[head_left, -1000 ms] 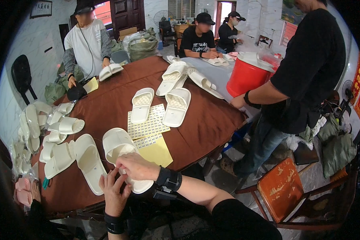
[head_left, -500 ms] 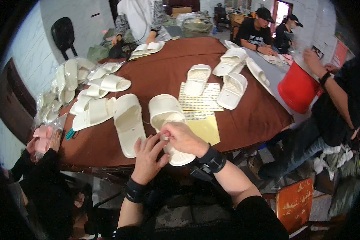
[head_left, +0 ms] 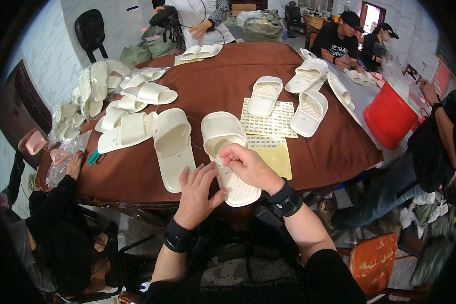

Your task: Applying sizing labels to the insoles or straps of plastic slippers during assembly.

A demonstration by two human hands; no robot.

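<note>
A white slipper (head_left: 218,121) lies on the brown-covered table before me, toe pointing away. On its insole sits a small printed sticker (head_left: 227,173). My right hand (head_left: 252,167) hovers over this slipper, fingers curled in a pinch; whatever is between the fingertips is hidden. Fingers apart, my left hand (head_left: 197,195) rests at the slipper's left edge and holds nothing I can see. A second white slipper (head_left: 173,152) lies just to the left, also with a small sticker inside. Partly under the right-hand slipper is a yellow sticker sheet (head_left: 276,157).
Another sticker sheet (head_left: 283,124) lies beyond, with a white slipper (head_left: 265,96) on it. More white slippers (head_left: 309,114) are at right, bagged ones (head_left: 93,86) at left. A red bucket (head_left: 390,116) stands at right. Other people work around the table (head_left: 218,71).
My fingertips have moved apart, and the sticker on the insole now shows. At the left, a pink slipper is raised away from its pair. My view has shifted slightly.
</note>
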